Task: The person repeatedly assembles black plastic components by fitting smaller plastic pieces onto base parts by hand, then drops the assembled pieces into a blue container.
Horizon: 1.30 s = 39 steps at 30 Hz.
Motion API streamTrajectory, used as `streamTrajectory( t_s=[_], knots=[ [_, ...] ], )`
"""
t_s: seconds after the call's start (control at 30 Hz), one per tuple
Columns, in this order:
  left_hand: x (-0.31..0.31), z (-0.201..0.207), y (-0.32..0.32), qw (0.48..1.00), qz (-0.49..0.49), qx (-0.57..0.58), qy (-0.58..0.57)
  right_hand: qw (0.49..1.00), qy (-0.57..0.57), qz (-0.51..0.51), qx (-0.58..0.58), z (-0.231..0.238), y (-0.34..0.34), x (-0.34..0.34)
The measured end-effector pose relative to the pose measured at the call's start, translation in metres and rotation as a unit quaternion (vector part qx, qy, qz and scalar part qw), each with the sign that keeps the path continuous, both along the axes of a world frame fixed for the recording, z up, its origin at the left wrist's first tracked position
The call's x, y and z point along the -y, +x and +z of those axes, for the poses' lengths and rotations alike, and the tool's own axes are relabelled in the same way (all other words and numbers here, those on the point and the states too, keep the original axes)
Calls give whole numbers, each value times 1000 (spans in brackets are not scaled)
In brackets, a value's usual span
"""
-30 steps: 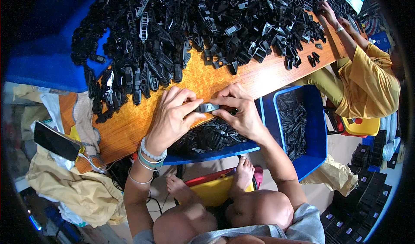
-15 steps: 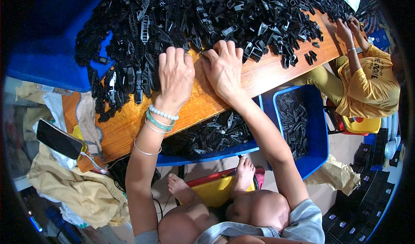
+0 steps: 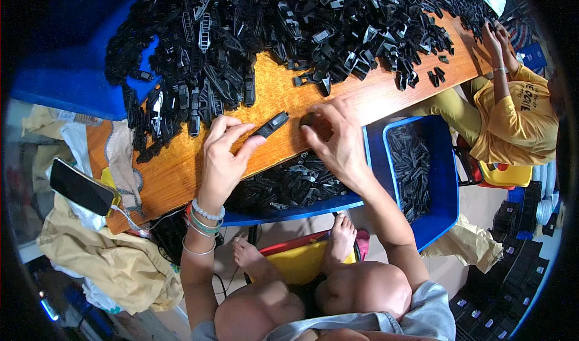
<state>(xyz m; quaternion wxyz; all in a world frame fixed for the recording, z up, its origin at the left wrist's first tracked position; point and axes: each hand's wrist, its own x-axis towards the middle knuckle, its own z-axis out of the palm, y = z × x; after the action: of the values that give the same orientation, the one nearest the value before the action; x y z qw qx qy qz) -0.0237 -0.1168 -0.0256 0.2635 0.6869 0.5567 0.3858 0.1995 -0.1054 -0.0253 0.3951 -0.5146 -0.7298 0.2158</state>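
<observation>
Between the thumb and fingers of my left hand (image 3: 222, 160) is a long, narrow black plastic piece (image 3: 272, 124), held above the wooden table (image 3: 175, 175) and pointing up to the right. Just right of it is my right hand (image 3: 342, 142), fingers curled in toward the thumb. Something dark shows at those fingertips, but its kind is too unclear to tell. A large heap of black plastic parts (image 3: 235, 27) covers the far side of the table, beyond both hands.
Below the table's near edge, a blue bin (image 3: 301, 213) holds black parts. Another blue bin (image 3: 445, 229) with similar pieces stands to its right. A phone (image 3: 78, 187) with a cable is at the left. At the far right, a person in a yellow shirt (image 3: 518, 114) handles parts.
Both hands have drawn back from the heap toward me and turned. The left hand now shows a black plastic piece in its fingers. Some parts near the heap's front edge have shifted.
</observation>
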Motion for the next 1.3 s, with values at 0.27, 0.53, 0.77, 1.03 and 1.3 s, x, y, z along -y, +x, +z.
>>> streamTrajectory(
  t_s=[0.27, 0.53, 0.77, 1.03, 1.3],
  knots=[
    [-1, -6, 1, 993, -89, -49, 60, 957, -202, 73, -196, -4, 5, -1],
    [-5, -3, -1, 991, -104, -52, 73, 991, -85, 95, -48, -3, 14, -11],
    [-3, -5, -1, 992, -107, -32, 66, 979, -121, 80, -141, -11, 13, -2],
    [-7, -3, 7, 986, -141, -53, 74, 992, -43, 109, -44, -9, 0, -5],
    [-31, 18, 10, 950, -34, -228, 209, 971, -150, 184, -6, 40, 31, -16]
  ],
)
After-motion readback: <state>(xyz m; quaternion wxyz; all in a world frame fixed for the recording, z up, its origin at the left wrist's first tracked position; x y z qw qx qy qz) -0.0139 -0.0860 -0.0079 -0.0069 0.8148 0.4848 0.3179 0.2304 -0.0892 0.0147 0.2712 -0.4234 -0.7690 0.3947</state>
